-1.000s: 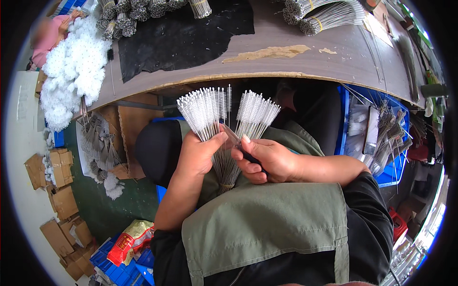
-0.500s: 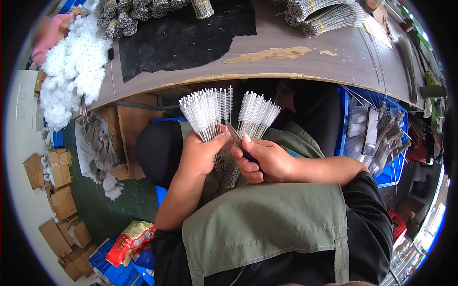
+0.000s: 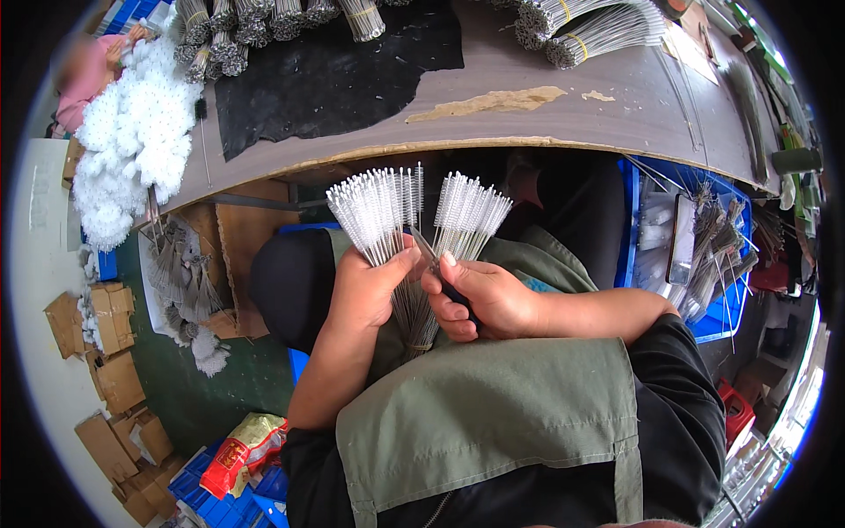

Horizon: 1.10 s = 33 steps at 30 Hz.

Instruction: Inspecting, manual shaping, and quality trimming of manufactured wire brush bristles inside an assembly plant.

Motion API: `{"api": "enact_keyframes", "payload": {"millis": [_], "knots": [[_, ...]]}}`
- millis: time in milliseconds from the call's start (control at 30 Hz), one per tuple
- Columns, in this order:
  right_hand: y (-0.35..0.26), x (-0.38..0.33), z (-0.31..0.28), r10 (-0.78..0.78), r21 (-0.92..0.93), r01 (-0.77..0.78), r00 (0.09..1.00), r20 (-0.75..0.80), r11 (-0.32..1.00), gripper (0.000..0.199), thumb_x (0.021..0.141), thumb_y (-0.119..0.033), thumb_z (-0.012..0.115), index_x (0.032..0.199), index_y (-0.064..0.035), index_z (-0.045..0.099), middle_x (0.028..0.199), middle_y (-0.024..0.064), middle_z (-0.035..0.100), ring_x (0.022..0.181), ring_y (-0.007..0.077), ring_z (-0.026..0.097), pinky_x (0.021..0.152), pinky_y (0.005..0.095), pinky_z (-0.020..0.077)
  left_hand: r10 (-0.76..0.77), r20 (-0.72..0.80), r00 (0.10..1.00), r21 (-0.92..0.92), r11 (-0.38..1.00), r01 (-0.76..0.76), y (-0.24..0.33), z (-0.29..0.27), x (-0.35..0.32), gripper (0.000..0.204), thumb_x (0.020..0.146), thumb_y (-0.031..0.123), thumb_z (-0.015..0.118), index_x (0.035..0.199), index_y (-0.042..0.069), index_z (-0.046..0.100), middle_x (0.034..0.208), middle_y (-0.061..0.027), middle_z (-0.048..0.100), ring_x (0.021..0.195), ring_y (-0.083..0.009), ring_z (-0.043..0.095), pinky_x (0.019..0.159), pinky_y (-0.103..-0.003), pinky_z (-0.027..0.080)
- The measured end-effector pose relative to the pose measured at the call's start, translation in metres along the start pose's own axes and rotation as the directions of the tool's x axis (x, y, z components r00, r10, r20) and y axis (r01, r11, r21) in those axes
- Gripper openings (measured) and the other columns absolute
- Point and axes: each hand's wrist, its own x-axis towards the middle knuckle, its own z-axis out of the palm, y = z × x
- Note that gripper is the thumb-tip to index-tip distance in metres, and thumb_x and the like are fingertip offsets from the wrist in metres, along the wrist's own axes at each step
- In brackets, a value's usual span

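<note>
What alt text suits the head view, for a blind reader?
Left hand grips a bundle of white-bristled wire brushes fanned into two clusters; right hand holds a dark-handled metal tool at the gap. Beyond, a table bears more wire bundles.

Bright right-edge glare (strong fisheye bending)

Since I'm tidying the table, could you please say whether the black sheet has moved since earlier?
No; the black sheet keeps its place beside the tan patch.

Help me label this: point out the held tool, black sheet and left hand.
Held tool [image 3: 424, 246]: head view, bare metal end.
Black sheet [image 3: 334, 92]: head view, middle.
Left hand [image 3: 365, 287]: head view, middle.
</note>
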Motion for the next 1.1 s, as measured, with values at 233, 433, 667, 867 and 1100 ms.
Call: {"api": "enact_keyframes", "payload": {"millis": [233, 433, 667, 867, 1100], "knots": [[0.003, 0.001, -0.006, -0.076, -0.281, 0.067, 0.997, -0.021, 0.957, 0.042, 0.097, -0.048, 0.028, 0.089, -0.0087, 0.041, 0.061, 0.0015, 0.039, 0.050, 0.0115, 0.041, 0.048, 0.0248, 0.0369, 0.017, 0.014, 1.000, -0.015, 1.000, -0.017, 0.002, 0.002, 0.000, 0.012, 0.081, 0.002, 0.063, 0.092, -0.001, 0.058, 0.084, -0.0061, 0.062, 0.072, -0.0139, 0.061, 0.065, -0.028, 0.051], [0.004, 0.003, -0.004, -0.134, -0.387, 0.104, 0.989, -0.053, 0.916, 0.043, 0.098, -0.046, 0.026, 0.090, -0.0065, 0.041, 0.061, 0.0020, 0.040, 0.051, 0.0121, 0.044, 0.050, 0.0250, 0.0397, -0.027, -0.010, 1.000, -0.024, 0.999, 0.027, 0.004, 0.003, -0.001, 0.014, 0.080, -0.001, 0.062, 0.094, -0.001, 0.058, 0.087, -0.0061, 0.061, 0.074, -0.0161, 0.060, 0.066, -0.029, 0.048], [0.005, 0.004, -0.003, -0.174, -0.420, 0.127, 0.982, -0.075, 0.898, 0.042, 0.098, -0.044, 0.027, 0.090, -0.0052, 0.041, 0.061, 0.0020, 0.040, 0.050, 0.0114, 0.043, 0.049, 0.0247, 0.0393, 0.013, 0.010, 1.000, 0.022, 1.000, -0.013, 0.004, 0.003, -0.001, 0.015, 0.080, -0.002, 0.061, 0.094, -0.002, 0.058, 0.087, -0.0062, 0.061, 0.075, -0.0165, 0.060, 0.068, -0.029, 0.049], [0.000, 0.002, -0.007, -0.193, -0.451, 0.138, 0.978, -0.079, 0.882, 0.043, 0.098, -0.044, 0.029, 0.088, -0.0049, 0.043, 0.061, 0.0018, 0.041, 0.049, 0.0103, 0.042, 0.047, 0.0243, 0.0382, -0.024, 0.018, 1.000, -0.030, 0.999, 0.024, 0.004, 0.002, -0.002, 0.016, 0.079, -0.001, 0.063, 0.094, -0.001, 0.058, 0.087, -0.0063, 0.061, 0.074, -0.0174, 0.060, 0.067, -0.030, 0.050], [-0.065, -0.023, -0.010, 0.011, -0.755, -0.121, 0.989, -0.149, 0.644, 0.046, 0.098, -0.044, 0.033, 0.081, -0.0042, 0.051, 0.053, -0.0033, 0.036, 0.042, 0.0063, 0.033, 0.040, 0.0219, 0.0284, -0.033, 0.074, 0.997, -0.099, 0.994, 0.041, 0.004, 0.002, -0.003, 0.016, 0.081, -0.001, 0.062, 0.096, -0.001, 0.057, 0.088, -0.0064, 0.060, 0.077, -0.0177, 0.062, 0.070, -0.032, 0.055]]}}
